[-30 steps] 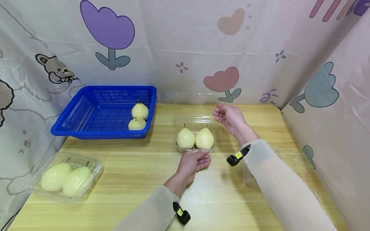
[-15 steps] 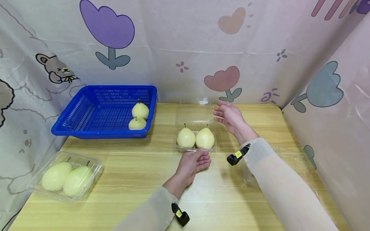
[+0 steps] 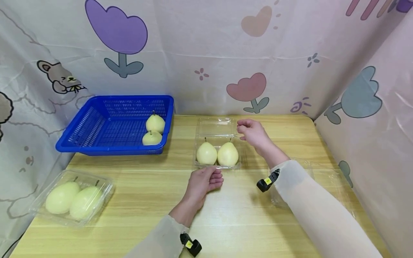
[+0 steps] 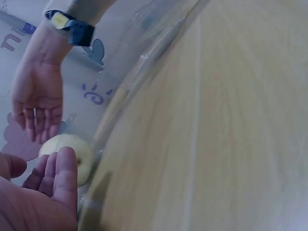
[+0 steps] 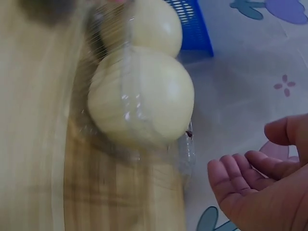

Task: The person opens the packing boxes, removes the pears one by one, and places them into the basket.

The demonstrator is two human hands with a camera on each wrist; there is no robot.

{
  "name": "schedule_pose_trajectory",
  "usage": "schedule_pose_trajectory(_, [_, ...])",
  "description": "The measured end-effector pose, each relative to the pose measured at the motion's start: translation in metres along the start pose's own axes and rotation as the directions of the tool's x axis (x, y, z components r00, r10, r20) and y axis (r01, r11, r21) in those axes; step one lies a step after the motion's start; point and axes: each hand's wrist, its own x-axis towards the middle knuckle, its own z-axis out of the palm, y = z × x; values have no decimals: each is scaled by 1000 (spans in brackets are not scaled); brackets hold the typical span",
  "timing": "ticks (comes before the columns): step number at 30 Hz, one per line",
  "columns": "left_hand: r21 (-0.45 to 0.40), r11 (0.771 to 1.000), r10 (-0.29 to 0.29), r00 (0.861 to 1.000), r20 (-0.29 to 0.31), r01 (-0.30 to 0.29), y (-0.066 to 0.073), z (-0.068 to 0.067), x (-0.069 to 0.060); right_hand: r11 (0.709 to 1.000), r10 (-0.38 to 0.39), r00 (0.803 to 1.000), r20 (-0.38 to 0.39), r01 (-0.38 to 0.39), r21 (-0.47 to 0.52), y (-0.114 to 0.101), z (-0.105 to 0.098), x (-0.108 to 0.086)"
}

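Note:
A clear plastic clamshell box [image 3: 222, 167] stands mid-table, its lid [image 3: 215, 128] folded back towards the wall. Two pale yellow pears, a left pear [image 3: 207, 154] and a right pear [image 3: 228, 154], sit in it side by side, stems up. My left hand [image 3: 204, 183] is at the front edge of the box, fingers extended; whether it touches is unclear. Beside the lid's right edge is my right hand [image 3: 254, 134], fingers loosely bent. In the right wrist view nothing lies between that hand's thumb and fingers [image 5: 231, 180].
At the back left a blue plastic basket [image 3: 113, 148] holds two more pears [image 3: 155, 124]. A closed clamshell [image 3: 104, 193] with two pears lies at the front left. More clear plastic containers [image 3: 278, 199] sit at the right, partly behind my right sleeve. A patterned curtain borders the table.
The lid has tipped back and down from a more upright position. My left hand has shifted slightly left along the box front. My right hand has lowered a little, its fingers more bent.

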Motion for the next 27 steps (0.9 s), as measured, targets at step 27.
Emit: schedule_pose_trajectory(27, [890, 331, 376, 909, 179, -313, 33, -51, 14, 542, -171, 946, 277, 325, -775, 32, 9, -44])
